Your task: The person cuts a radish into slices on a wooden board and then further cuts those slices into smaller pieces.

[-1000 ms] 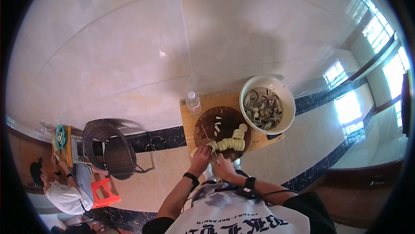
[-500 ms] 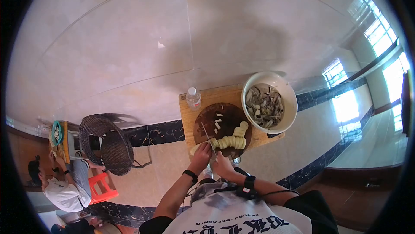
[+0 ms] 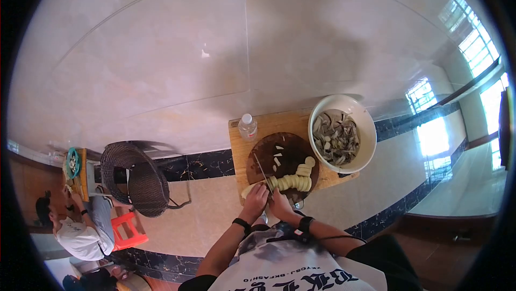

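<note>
A long pale vegetable (image 3: 248, 190), its kind not clear, lies near the front of a round dark cutting board (image 3: 258, 151). My left hand (image 3: 255, 203) is closed over its uncut left part. In my right hand (image 3: 282, 206) is a kitchen knife (image 3: 259, 162), its thin blade slanting up and left across the vegetable beside my left fingers. To the right of the blade, pale round slices (image 3: 290, 183) lean in a row that curves up at its end. Several small white pieces (image 3: 277, 161) are scattered on the middle of the board.
The board rests on a wooden table (image 3: 236, 146) against a tiled wall. A clear bottle (image 3: 248, 128) stands behind it, and a white basin (image 3: 370, 146) of cut strips sits at right. Leftward are a wicker chair (image 3: 150, 191) and a person (image 3: 80, 237) on a red stool (image 3: 128, 231).
The whole view has shifted slightly, so the table and my hands appear a little further right and lower. Both hands keep their hold on the vegetable and the knife.
</note>
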The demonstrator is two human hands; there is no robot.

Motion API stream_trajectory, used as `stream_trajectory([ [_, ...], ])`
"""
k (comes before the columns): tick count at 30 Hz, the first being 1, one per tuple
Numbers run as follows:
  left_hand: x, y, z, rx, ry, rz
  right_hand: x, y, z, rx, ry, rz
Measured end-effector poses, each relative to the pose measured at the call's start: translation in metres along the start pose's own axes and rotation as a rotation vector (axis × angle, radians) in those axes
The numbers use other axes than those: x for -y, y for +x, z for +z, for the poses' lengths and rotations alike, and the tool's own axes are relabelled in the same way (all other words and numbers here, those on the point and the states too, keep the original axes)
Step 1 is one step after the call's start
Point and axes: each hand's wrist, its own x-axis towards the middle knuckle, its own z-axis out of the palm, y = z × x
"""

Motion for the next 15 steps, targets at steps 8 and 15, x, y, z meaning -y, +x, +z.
stream_trajectory([
  [8, -0.002, 0.0, -0.009, -0.032, 0.085, -0.002, -0.006, 0.0, -0.022, 0.02, 0.012, -0.073],
  [15, -0.003, -0.005, -0.008, -0.032, 0.077, -0.034, 0.0, -0.014, -0.028, -0.034, 0.134, -0.06],
])
